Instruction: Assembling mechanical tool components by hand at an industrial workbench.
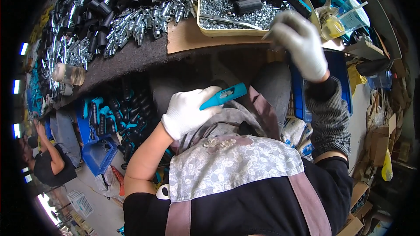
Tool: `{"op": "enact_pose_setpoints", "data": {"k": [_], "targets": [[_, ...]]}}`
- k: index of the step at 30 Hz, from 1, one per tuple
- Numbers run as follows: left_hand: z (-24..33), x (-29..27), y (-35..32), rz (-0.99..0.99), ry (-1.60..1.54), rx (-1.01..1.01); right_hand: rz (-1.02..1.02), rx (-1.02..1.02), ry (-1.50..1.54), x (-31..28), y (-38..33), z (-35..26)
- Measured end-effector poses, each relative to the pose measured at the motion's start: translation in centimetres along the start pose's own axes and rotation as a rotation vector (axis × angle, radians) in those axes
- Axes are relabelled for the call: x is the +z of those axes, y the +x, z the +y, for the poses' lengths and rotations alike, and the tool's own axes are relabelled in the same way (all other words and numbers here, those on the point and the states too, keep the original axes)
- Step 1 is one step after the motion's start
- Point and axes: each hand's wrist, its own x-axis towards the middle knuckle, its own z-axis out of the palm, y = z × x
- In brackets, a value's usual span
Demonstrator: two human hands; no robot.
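My left hand (188, 109), in a white knit glove, is closed around a teal plastic handle shell (229, 95) with a slot near its far end. It is held above my lap. My right hand (302, 46), also gloved in white, is blurred by motion over the near right edge of a shallow cream tray (227, 32). Its fingers are curled, and a thin pointed bit sticks out beside the fingertips, too smeared to name. In the tray lie many small metal parts (236, 15), black cylindrical sleeves (247, 5) and a flat metal strip (232, 21).
Piles of metal fittings (140, 19) and black tubes (101, 8) cover the bench's left. A clear jar (69, 74) stands at its edge; a plastic cup (353, 13) stands right. Black-and-teal handles (118, 113) and a blue bin (99, 154) are below left. Another person (48, 157) sits far left.
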Motion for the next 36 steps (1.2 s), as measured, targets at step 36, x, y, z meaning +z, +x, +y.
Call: {"op": "enact_pose_setpoints", "data": {"k": [36], "targets": [[0.2,-0.9,-1.2,0.038,0.012,-0.017,-0.256,-0.680,-0.807,10.9,-6.1,1.7]]}}
